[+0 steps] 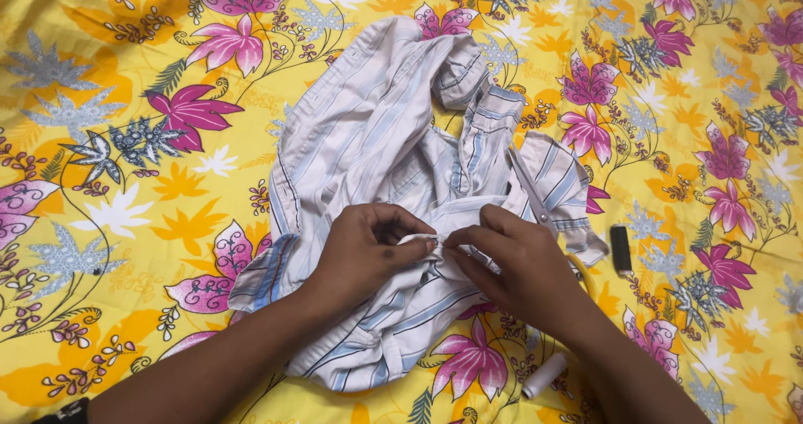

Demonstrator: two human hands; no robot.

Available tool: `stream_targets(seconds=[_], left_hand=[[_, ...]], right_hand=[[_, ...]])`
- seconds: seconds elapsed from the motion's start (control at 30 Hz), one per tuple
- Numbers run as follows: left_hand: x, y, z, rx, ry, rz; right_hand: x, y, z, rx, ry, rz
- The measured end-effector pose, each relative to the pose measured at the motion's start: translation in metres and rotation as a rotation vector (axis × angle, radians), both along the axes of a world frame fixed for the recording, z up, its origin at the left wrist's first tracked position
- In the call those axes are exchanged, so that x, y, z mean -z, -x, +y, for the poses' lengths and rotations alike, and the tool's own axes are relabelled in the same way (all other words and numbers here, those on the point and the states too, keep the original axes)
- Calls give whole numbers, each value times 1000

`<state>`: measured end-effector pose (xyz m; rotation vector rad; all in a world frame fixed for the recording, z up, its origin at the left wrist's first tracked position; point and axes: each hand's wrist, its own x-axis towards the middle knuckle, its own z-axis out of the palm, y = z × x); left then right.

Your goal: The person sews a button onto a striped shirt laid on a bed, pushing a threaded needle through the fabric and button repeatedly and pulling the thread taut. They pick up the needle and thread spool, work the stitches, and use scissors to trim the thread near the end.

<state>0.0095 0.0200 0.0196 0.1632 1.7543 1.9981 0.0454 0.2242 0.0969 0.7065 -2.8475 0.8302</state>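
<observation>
A crumpled white shirt with blue and grey stripes (368, 131) lies on a yellow flowered cloth (125, 223). My left hand (364, 252) pinches a folded edge of the shirt near its middle. My right hand (519, 265) meets it from the right, its fingertips closed on the same fold where the two hands touch. A pair of scissors (529, 186) rests on the shirt just above my right hand, blades pointing up and left.
A white spool of thread (544, 375) lies on the cloth below my right forearm. A small black oblong object (620, 249) sits to the right of the shirt. The flowered cloth spreads in all directions around the shirt.
</observation>
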Motion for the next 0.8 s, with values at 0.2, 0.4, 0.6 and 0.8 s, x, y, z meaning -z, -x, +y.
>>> stream_targets(seconds=[0.2, 0.4, 0.6, 0.8], left_hand=[[0, 0, 2, -6, -2, 7], [-2, 0, 2, -15, 40, 1], [-3, 0, 0, -4, -1, -32], [-3, 0, -1, 1, 2, -7]], right_hand=[[5, -1, 31, 55, 389, -47], [-1, -9, 28, 414, 858, 91], [-15, -9, 12, 93, 135, 112], [1, -3, 2, -46, 16, 100]])
